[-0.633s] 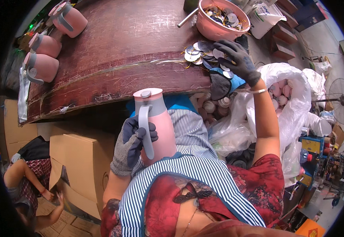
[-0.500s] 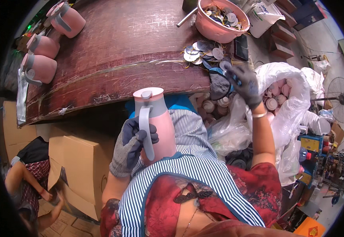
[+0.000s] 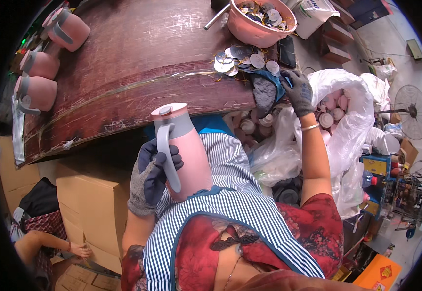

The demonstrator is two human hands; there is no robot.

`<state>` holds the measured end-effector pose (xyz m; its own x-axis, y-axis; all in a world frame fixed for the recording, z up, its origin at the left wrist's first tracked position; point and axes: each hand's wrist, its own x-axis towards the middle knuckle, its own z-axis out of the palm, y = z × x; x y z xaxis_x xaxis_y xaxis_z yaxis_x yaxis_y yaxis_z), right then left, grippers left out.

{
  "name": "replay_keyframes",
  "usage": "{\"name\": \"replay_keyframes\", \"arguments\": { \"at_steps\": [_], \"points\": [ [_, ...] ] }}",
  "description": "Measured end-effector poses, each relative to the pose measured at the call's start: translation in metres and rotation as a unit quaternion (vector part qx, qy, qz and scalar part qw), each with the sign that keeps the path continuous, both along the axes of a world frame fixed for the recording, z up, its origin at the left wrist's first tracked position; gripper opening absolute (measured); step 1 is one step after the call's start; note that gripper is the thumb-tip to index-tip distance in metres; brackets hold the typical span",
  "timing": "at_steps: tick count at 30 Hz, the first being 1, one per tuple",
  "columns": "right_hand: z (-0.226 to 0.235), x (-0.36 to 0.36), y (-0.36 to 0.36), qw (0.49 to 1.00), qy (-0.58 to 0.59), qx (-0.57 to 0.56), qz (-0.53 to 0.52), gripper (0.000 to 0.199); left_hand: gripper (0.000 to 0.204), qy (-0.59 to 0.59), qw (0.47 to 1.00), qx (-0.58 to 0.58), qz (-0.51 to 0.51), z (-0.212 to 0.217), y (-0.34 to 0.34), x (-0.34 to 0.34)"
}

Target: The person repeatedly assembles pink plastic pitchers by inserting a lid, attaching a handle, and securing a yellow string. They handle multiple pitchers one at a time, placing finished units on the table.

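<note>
A pink vacuum jug [image 3: 195, 162] with a grey collar and grey handle leans against my striped apron. My left hand [image 3: 149, 177], in a grey glove with dark fingers, is closed around its handle. My right hand [image 3: 298, 92], gloved alike, is at the table edge with its fingers bent and apart, beside a grey cloth with blue trim [image 3: 265, 92]. It appears to hold nothing, though its fingertips are partly hidden. Just left of those fingertips lies a pile of round tags [image 3: 240, 60] with yellow strings, some white, some dark.
A pink basin [image 3: 254, 35] of more tags stands behind the pile, near a dark phone [image 3: 286, 52]. Three pink jugs [image 3: 41, 92] line the table's left side. A plastic-lined sack [image 3: 339, 77] holds pink lids. Another person's hand [image 3: 81, 250] touches a cardboard box [image 3: 94, 203].
My right hand has come down toward the table edge and the cloth. The view has shifted slightly. My left hand keeps hold of the jug; the other person's hand has moved along the box.
</note>
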<state>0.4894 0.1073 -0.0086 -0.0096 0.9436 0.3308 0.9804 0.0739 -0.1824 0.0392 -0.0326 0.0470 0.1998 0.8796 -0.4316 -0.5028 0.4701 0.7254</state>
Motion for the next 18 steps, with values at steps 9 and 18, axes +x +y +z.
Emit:
{"name": "replay_keyframes", "arguments": {
  "at_steps": [9, 18],
  "points": [
    [-0.021, 0.011, 0.034, 0.989, -0.133, 0.065, 0.024, 0.046, 0.045, -0.018, 1.000, -0.019, 0.006, 0.000, 0.003, -0.002],
    [0.037, 0.033, 0.017, 0.935, 0.352, 0.037, 0.005, 0.037, 0.041, -0.007, 0.998, -0.015, -0.063, -0.005, 0.013, -0.007]
  ]
}}
